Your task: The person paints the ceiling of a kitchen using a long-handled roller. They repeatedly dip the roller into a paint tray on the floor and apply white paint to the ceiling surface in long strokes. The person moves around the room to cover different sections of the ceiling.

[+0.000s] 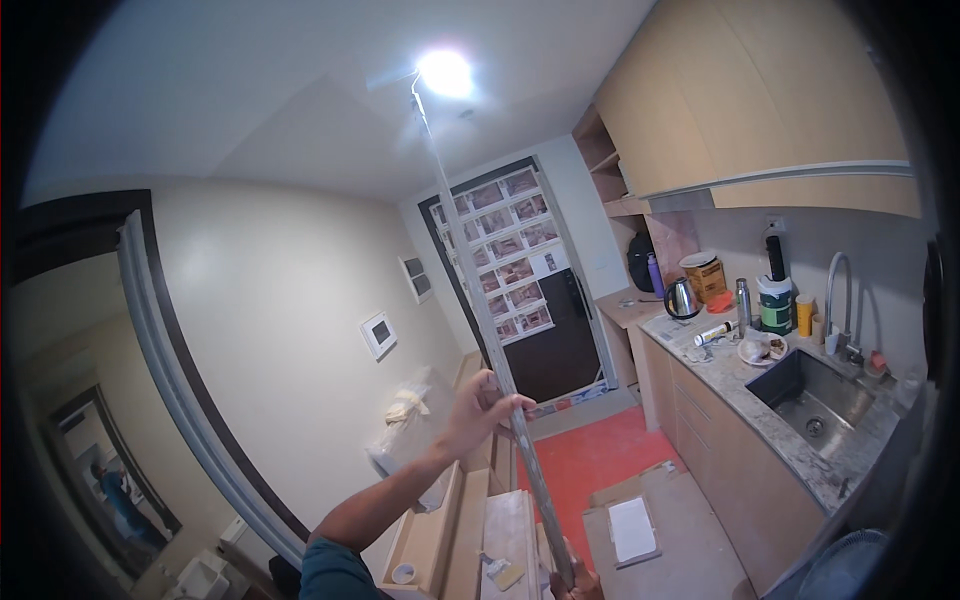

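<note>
One long pole (481, 310) within curled fingers (486, 380): left hand (474, 412) higher up, right hand (581, 585) lower down.

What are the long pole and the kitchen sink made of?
The long pole looks like dull metal, maybe worn wood: it's greyish and patchy. The kitchen sink seems to be satin stainless steel: it's grey with a soft shine.
</note>
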Demonstrator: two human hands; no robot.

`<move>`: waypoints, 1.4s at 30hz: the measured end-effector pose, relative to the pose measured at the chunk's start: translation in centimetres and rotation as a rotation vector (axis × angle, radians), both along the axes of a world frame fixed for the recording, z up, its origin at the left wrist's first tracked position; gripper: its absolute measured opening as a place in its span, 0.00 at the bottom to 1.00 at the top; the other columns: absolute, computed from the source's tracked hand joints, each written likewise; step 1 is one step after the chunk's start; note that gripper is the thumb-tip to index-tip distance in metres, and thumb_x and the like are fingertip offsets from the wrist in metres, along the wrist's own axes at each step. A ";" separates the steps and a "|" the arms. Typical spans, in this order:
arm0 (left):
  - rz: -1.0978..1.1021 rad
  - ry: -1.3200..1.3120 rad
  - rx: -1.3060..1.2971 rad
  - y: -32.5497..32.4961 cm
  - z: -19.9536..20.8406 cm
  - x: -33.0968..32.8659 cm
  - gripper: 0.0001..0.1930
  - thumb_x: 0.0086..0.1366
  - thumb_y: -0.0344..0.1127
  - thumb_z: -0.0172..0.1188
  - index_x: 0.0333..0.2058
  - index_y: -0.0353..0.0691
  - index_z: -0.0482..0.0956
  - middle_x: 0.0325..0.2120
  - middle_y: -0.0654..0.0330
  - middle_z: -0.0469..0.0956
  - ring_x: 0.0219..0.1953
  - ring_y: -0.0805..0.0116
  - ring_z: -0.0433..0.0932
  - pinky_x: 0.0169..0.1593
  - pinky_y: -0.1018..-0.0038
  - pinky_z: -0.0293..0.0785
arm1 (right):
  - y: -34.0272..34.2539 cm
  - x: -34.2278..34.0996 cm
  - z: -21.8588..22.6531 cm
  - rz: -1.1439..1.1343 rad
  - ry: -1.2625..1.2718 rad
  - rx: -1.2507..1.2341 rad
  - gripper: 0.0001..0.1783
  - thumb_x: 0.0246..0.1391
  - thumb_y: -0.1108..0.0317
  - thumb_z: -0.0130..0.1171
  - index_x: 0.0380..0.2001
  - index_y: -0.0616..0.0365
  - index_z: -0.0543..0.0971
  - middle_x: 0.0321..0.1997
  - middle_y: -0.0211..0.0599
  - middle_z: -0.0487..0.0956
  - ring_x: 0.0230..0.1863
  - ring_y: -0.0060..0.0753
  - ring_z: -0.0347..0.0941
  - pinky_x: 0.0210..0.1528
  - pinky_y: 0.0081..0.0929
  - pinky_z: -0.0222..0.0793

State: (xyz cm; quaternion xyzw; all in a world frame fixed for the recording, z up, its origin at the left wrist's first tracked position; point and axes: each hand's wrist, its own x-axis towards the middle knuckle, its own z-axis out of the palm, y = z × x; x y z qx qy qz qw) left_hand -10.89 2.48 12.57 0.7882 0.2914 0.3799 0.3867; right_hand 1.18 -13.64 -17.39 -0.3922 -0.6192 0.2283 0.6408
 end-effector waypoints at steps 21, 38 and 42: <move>0.174 -0.039 0.103 18.1 8.2 -0.9 0.14 0.69 0.42 0.55 0.43 0.37 0.70 0.38 0.49 0.84 0.38 0.65 0.85 0.29 0.76 0.81 | 13.7 -0.4 13.4 0.162 0.103 -0.055 0.36 0.60 0.68 0.51 0.69 0.64 0.56 0.28 0.59 0.77 0.31 0.59 0.78 0.36 0.44 0.73; 0.024 -0.074 0.097 22.3 7.3 0.9 0.17 0.69 0.42 0.59 0.43 0.33 0.69 0.37 0.45 0.82 0.37 0.58 0.86 0.30 0.73 0.85 | 16.8 2.9 13.5 0.151 0.098 -0.153 0.36 0.58 0.72 0.54 0.70 0.61 0.58 0.24 0.41 0.74 0.24 0.29 0.72 0.31 0.32 0.70; -0.053 -0.078 0.067 18.2 6.0 2.8 0.22 0.68 0.43 0.61 0.48 0.30 0.68 0.38 0.45 0.82 0.38 0.54 0.85 0.34 0.67 0.86 | 13.4 5.5 11.3 0.160 0.073 -0.148 0.36 0.57 0.74 0.52 0.70 0.61 0.58 0.23 0.36 0.71 0.23 0.23 0.68 0.29 0.26 0.69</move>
